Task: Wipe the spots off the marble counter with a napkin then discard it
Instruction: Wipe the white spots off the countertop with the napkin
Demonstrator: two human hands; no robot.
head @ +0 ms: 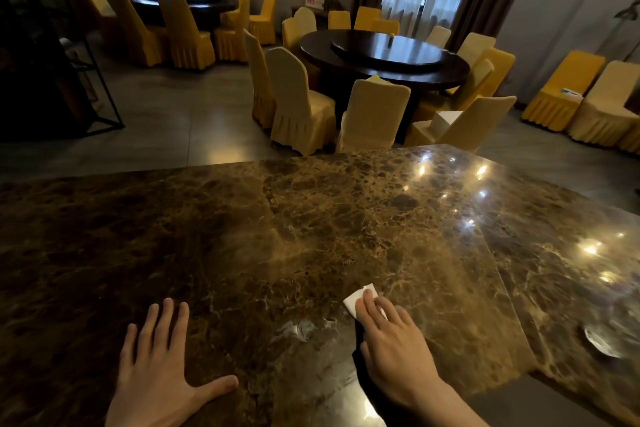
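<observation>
A brown, gold-veined marble counter [311, 225] fills the lower half of the view. My right hand [391, 347] lies palm down on a folded white napkin [356, 300] and presses it flat to the stone; only the napkin's far corner shows past my fingertips. My left hand [156, 367] rests flat on the counter to the left, fingers spread, holding nothing. A pale wet-looking smear [304, 326] sits on the marble between the hands, just left of the napkin.
A clear glass dish [601, 341] stands on the counter at the right. Beyond the far edge are round dark dining tables [381, 59] ringed by yellow-covered chairs [298, 104]. A black metal rack [83, 80] stands at the left.
</observation>
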